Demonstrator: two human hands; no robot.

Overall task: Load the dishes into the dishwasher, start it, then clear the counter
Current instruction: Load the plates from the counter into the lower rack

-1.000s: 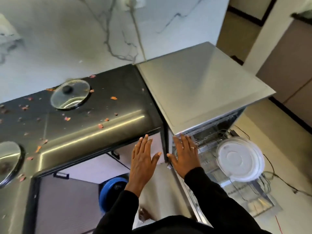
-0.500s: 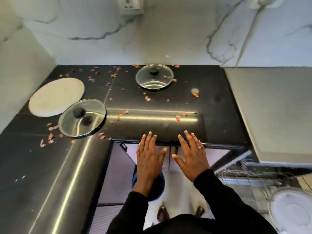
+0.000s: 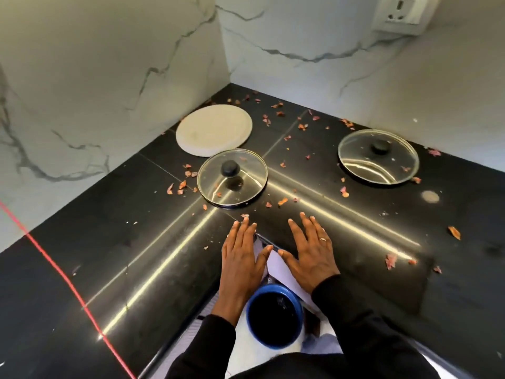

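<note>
On the black counter (image 3: pixel 117 242) a white plate (image 3: pixel 213 129) lies in the back corner. A glass lid with a black knob (image 3: pixel 232 178) sits just in front of it. A second glass lid (image 3: pixel 378 156) lies further right. My left hand (image 3: pixel 243 258) and my right hand (image 3: pixel 311 250) hover flat, fingers straight, over the counter's inner corner edge, just in front of the nearer lid. Both hold nothing. The dishwasher is out of view.
Dried petal scraps (image 3: pixel 284 201) are scattered over the counter. A blue bin (image 3: pixel 274 315) stands on the floor below my hands. Marble walls close the corner, with a socket (image 3: pixel 400 13) top right. A red line (image 3: pixel 62 274) crosses the left counter.
The view has swung left, away from the open dishwasher and its white plate, to the counter corner. My open hands have moved over the counter edge toward the nearer lid.
</note>
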